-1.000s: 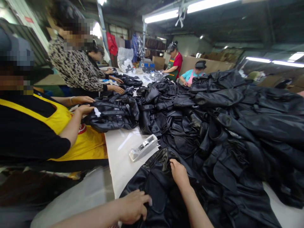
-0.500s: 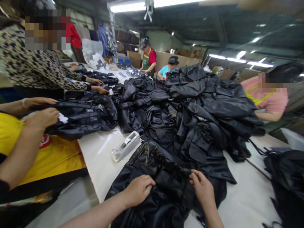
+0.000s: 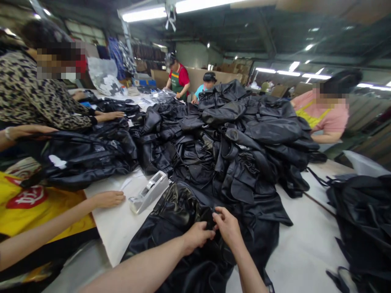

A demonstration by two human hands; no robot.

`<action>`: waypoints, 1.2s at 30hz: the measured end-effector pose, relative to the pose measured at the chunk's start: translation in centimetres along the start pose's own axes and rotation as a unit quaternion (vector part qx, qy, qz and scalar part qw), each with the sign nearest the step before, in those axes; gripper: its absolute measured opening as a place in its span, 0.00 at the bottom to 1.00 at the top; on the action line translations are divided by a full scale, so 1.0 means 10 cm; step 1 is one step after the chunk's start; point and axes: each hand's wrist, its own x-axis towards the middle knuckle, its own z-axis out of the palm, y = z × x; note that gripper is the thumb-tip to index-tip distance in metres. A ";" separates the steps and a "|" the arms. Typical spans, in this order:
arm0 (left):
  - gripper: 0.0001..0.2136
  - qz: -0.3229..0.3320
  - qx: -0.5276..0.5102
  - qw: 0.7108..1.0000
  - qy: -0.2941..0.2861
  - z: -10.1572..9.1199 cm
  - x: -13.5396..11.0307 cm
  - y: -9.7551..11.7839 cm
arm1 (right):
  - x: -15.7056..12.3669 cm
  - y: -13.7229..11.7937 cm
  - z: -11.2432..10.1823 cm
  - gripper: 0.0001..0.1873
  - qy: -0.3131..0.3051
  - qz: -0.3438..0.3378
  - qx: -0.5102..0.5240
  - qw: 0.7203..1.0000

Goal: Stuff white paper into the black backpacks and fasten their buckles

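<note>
In front of me a black, glossy leather-look bag (image 3: 171,232) lies spread and crumpled on the white table (image 3: 308,248). My left hand (image 3: 198,238) reaches over its middle, thumb and fingers pinched at the black material. Close against it, my right hand (image 3: 227,228) pinches the same part from the right, its fingertips almost meeting the left ones. The fingers hide exactly which part of the bag they grip. Left of the bag, a pale grey tape dispenser (image 3: 149,193) stands on the table.
A big heap of black bags (image 3: 214,138) covers the table beyond. At the left, a co-worker's hand (image 3: 108,199) rests near the dispenser, beside another black bag (image 3: 91,156). Another black bag (image 3: 363,215) lies at the right. Several people work around the table.
My two hands have come together over the bag from being apart. The co-worker at left has moved one hand off their bag and onto the table. The view has shifted slightly right.
</note>
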 end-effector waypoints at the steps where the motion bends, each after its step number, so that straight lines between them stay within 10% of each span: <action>1: 0.09 0.012 -0.015 1.000 -0.009 -0.02 -0.04 -0.02 | 0.01 0.01 0.02 0.15 -0.012 0.006 0.005 1.000; 11: 0.11 0.070 -0.114 0.991 0.007 -0.07 -0.25 -0.27 | 0.09 0.02 0.13 0.16 -0.023 0.091 -0.057 0.994; 30: 0.10 0.145 -0.118 0.982 0.007 -0.08 -0.29 -0.31 | -0.28 0.05 0.24 0.15 -0.033 -0.019 0.024 0.999; 36: 0.10 0.161 -0.104 0.981 0.008 -0.09 -0.31 -0.30 | -0.18 0.09 0.26 0.13 -0.065 0.043 0.030 0.997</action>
